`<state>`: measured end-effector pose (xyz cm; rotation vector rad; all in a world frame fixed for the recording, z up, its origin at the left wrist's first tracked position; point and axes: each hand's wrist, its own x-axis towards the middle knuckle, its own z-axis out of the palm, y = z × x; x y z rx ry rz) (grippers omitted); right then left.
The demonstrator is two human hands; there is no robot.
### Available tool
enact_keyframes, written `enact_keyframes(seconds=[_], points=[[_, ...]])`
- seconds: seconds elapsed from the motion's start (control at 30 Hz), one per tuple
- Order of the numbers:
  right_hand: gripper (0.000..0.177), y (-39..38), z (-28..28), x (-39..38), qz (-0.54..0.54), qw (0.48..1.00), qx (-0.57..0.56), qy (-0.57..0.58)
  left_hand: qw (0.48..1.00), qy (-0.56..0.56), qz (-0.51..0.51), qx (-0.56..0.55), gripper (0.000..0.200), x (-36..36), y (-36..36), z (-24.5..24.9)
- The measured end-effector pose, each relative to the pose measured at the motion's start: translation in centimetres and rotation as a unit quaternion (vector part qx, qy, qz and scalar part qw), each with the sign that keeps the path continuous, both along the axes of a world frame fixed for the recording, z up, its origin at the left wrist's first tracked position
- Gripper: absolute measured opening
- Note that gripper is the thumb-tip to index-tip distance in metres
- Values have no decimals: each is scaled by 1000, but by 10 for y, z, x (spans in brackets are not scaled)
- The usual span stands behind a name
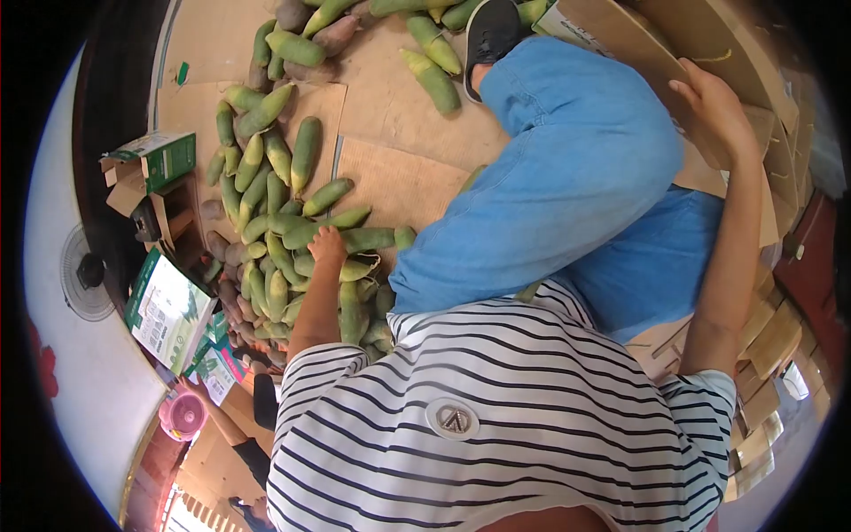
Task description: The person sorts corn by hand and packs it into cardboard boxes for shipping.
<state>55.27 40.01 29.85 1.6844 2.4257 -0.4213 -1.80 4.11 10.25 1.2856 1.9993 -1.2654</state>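
Note:
A large heap of green radishes (282,253) lies on the cardboard-covered floor to my left. Over this heap, my left hand (328,245) has its fingers curled down on a green radish (367,239) near the heap's right side. My right hand (714,105) is at the open cardboard box (749,53) on my right, its visible fingers stretched out and apart along the box's inner side. No produce shows in that hand. Part of the box's inside is hidden behind my knee and hand.
Loose green radishes (433,82) lie near my shoe (493,40). Darker reddish roots (337,35) mix in at the far end. Printed cartons (170,310) stand at the left, near a fan (89,273) and another person's hand (193,387). Stacked cardboard (767,350) lies at the right.

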Motion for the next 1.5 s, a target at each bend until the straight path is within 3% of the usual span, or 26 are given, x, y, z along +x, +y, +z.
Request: enact_keyframes(seconds=[0.17, 0.23, 0.5, 0.6, 0.67, 0.73, 0.8, 0.87, 0.93, 1.07, 1.17, 1.27, 1.4, 1.5], points=[[34, -7, 3, -2, 8, 999, 26, 21, 995, -42, -68, -62, 74, -9, 16, -1], [29, -9, 10, -4, 5, 999, 35, 25, 989, -55, -83, -107, 64, 18, 45, 28], [22, -4, 9, -7, 4, 1000, -5, 8, 970, -203, -117, 59, 63, 72, 126, 54], [21, -6, 12, -6, -6, 1000, -7, 11, 954, -242, -21, 175, 56, 90, 171, 96], [19, -7, 15, -9, -16, 1000, -11, 7, 863, -363, 98, 338, 50, 113, 197, 138], [18, -6, 11, -8, -12, 1000, -11, 0, 808, -341, -27, 480, 43, 139, 228, 173], [16, -5, 8, -8, -19, 1000, -17, 3, 725, -403, 37, 557, 41, 177, 254, 215], [15, -5, 9, -9, -37, 999, -27, 14, 662, -399, 0, 634, 44, 202, 273, 242], [15, -6, 12, -9, -34, 999, -9, 22, 580, -468, -65, 663, 47, 230, 296, 268], [20, -10, 4, -4, -11, 998, 31, 47, 514, -549, -185, 633, 55, 293, 334, 296], [20, -7, 3, -6, -1, 1000, 15, 22, 600, -491, -206, 596, 69, 319, 339, 295], [21, -8, 7, -6, 4, 1000, 1, 11, 587, -513, -173, 602, 67, 308, 328, 270], [22, -1, 3, -6, -23, 999, -6, -33, 729, -454, -121, 498, 59, 245, 292, 204], [25, -7, 11, -7, 19, 1000, 22, -1, 842, -341, -132, 396, 52, 179, 249, 137]])
